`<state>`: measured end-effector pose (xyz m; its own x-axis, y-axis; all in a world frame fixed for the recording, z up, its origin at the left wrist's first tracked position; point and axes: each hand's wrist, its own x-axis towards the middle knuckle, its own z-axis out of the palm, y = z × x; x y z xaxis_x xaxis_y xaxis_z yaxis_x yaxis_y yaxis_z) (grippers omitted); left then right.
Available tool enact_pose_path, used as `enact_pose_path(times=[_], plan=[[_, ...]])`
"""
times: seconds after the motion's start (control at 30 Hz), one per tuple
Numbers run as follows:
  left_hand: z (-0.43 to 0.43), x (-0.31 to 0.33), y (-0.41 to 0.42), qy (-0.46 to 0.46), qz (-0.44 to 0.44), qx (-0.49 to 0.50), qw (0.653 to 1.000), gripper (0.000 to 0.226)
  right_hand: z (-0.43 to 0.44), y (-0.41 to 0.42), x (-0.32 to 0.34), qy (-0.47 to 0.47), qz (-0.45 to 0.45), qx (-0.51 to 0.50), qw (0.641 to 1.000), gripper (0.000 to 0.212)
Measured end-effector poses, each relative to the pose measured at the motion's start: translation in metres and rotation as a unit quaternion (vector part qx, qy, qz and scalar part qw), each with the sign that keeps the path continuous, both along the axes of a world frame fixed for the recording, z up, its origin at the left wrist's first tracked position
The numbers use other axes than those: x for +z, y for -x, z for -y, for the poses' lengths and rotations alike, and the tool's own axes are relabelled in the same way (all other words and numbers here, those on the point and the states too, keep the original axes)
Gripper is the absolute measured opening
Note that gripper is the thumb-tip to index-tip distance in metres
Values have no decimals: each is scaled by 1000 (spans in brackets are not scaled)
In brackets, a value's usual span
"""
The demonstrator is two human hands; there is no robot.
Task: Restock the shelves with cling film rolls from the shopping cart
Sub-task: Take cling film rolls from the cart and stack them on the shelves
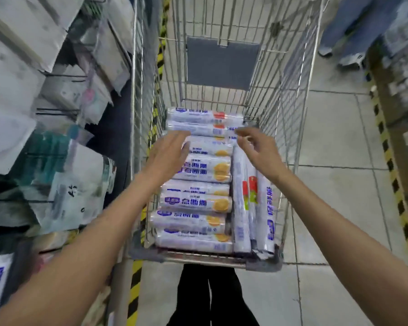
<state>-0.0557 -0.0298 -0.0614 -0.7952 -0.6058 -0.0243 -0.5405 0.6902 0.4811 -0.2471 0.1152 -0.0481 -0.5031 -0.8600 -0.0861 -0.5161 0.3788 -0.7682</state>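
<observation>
Cling film rolls (pixel 196 203) lie crosswise in shopping cart (pixel 283 107), some lengthwise along right side. Left hand (pixel 167 151), right hand (pixel 257 147) above rolls, fingers loose, holding nothing.

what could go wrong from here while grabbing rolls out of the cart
1. Both the left hand and right hand are open over the far rolls; the glossy wrapped cling film rolls might slip if several get grabbed together.
2. The lengthwise rolls lie beside the crosswise stack; lifting neighbours could let them shift.
3. Someone's feet stand near the shopping cart far end; nudging it could bump them.
</observation>
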Motion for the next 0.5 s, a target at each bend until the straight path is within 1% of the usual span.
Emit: enact_pose_path(times=[0.07,0.13,0.23,0.3,0.4,0.5], plan=[[35,-27,32,1,47,-12,999,37,55,27,-29,-30,-16,21,999,32],[61,-53,57,1,114,-31,993,43,104,50,-63,-79,-54,57,994,33],[84,-85,73,-16,172,-44,984,45,157,69,-106,-164,-73,105,978,42],[94,-99,78,-36,202,-53,977,46,175,74,-126,-216,-78,139,963,47],[98,-111,84,-36,221,-57,973,55,187,76,-142,-257,-89,167,948,52],[99,-116,91,-27,222,-44,974,58,193,78,-149,-286,-169,188,924,56]])
